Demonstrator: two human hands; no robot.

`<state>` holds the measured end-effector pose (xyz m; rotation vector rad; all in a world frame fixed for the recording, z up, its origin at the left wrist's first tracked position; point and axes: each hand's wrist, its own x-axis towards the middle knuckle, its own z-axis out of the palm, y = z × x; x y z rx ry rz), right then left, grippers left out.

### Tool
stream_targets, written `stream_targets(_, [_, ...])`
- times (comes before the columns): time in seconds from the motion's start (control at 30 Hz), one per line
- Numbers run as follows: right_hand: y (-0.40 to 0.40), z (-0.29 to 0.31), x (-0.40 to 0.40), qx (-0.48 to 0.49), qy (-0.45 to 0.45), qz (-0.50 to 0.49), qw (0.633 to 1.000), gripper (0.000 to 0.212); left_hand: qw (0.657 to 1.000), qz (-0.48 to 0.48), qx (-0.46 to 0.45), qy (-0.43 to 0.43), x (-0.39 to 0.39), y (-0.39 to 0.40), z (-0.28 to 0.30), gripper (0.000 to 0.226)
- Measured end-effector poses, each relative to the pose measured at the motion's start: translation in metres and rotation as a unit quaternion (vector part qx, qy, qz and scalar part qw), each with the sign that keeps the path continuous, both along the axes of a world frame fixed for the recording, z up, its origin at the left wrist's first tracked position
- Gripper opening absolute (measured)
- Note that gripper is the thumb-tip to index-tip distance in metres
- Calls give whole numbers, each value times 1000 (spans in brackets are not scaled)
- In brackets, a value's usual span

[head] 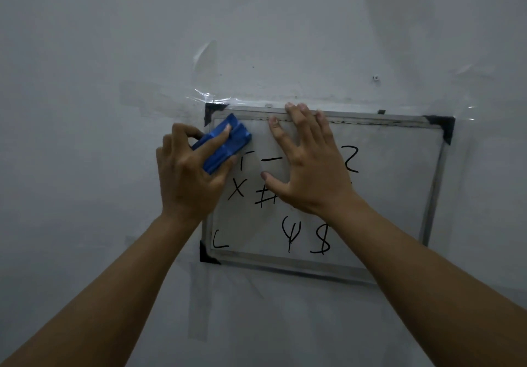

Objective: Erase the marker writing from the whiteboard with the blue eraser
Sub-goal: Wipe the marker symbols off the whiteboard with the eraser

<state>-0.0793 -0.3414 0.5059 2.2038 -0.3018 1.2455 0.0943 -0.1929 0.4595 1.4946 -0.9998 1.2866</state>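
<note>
The pale grey wall [114, 39] carried a taped, metal-framed rectangular whiteboard [399, 190] bearing black marker symbols [320, 238]. The right hand [310, 167] lay flat on the board, its grip wide, fingers spread. The left hand [188, 178] pressed its grip round the blue plastic block eraser [225, 144] at the board's upper-left corner.
</note>
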Motion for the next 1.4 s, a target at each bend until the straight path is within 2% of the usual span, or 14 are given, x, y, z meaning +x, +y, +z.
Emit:
stream_targets(0.17, [2, -2, 2, 9, -9, 0, 1000, 96, 999, -28, 20, -10, 1, 0, -28, 57])
stream_targets(0.37, [6, -4, 8, 9, -23, -5, 1000, 98, 1000, -16, 16, -2, -7, -6, -2, 54])
stream_targets(0.53, [-1, -2, 2, 1, -6, -5, 1000, 98, 997, -38, 53, -34, 11, 4, -29, 53])
stream_targets(0.73, [2, -4, 5, 7, -10, -4, 1000, 98, 998, -18, 47, -34, 3, 0, -7, 53])
stream_targets(0.9, [0, 0, -2, -7, -2, -20, 1000, 96, 996, -50, 73, -12, 14, 12, -36, 53])
stream_targets(1.07, [1, 5, -6, -9, 6, -26, 1000, 95, 997, -29, 67, -12, 9, 11, -24, 53])
stream_targets(1.23, [3, 1, -4, 1, -2, -28, 1000, 96, 996, -56, 66, -3, 11, 16, -48, 52])
stream_targets(1.4, [5, -2, 0, 2, -8, -32, 999, 97, 999, -24, 42, 3, -1, 6, -35, 55])
